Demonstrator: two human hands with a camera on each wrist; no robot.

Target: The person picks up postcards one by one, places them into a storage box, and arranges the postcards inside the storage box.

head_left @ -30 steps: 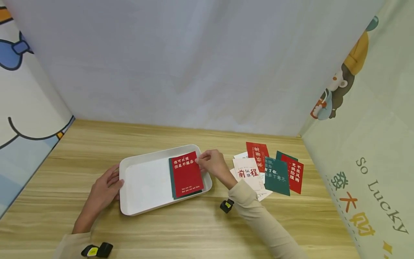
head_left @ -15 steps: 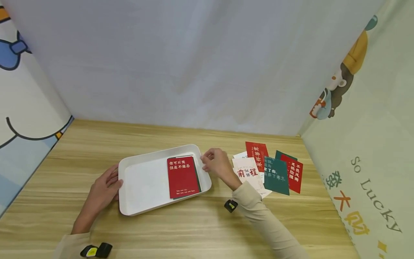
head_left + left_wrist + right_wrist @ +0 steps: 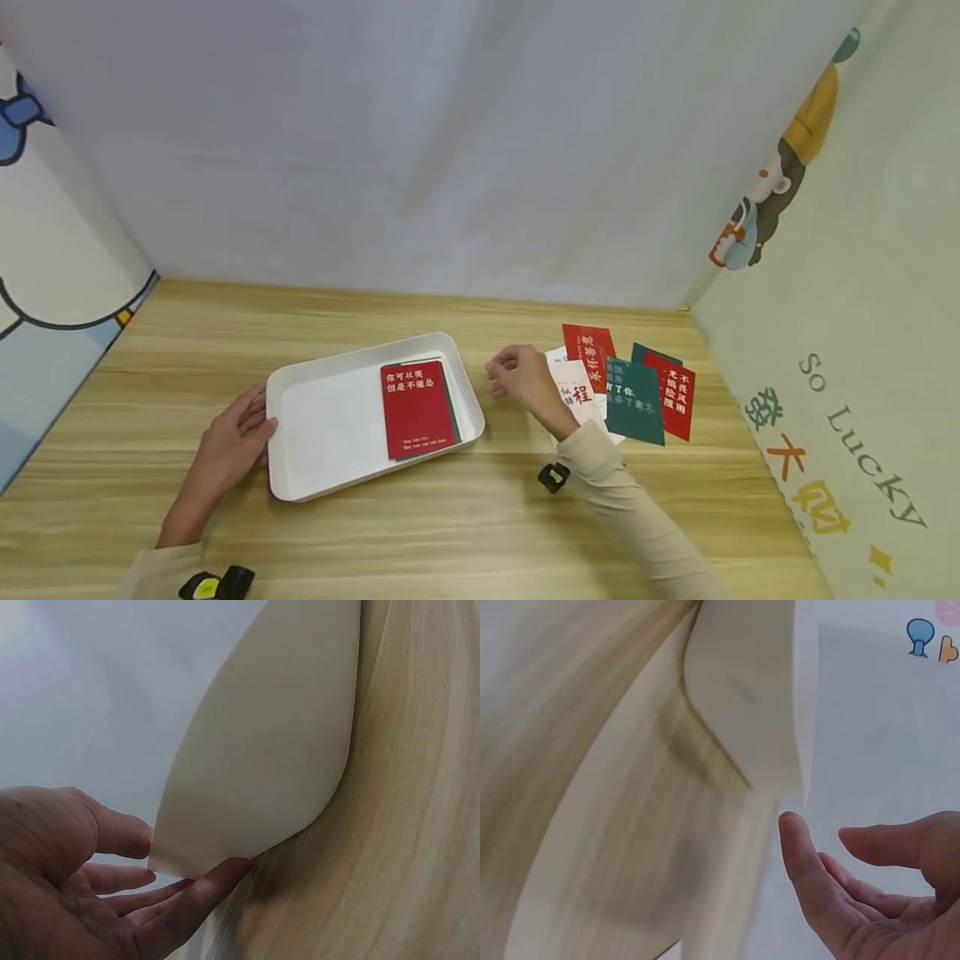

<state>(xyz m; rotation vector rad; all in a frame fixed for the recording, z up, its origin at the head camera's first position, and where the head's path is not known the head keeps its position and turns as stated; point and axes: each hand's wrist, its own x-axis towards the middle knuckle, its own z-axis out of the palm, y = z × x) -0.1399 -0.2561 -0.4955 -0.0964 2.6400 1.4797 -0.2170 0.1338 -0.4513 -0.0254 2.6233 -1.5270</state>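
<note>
A white tray [image 3: 322, 429] stands on the table, tilted slightly across the head view. At its left end my left hand [image 3: 228, 450] grips the wall; in the left wrist view the thumb is at the rim and the fingers [image 3: 199, 904] lie along the outside. Inside the tray's right part, a red card [image 3: 420, 412] with white lettering lies over a dark green card [image 3: 452, 404], whose edge shows. My right hand [image 3: 528, 385] hovers just right of the tray, holding nothing; the right wrist view shows a gap between thumb and index finger [image 3: 802, 862].
Right of my right hand lies a loose, overlapping group of cards: a white card [image 3: 579, 387], a red card [image 3: 577, 337], a green card [image 3: 636, 404] and another red card [image 3: 678, 400], among others. A pale curtain [image 3: 420, 167] closes off the table's back edge.
My right hand has let go of the red card, which now lies squarer over the green one in the tray. The hand has drawn away to the right. My left hand keeps its grip.
</note>
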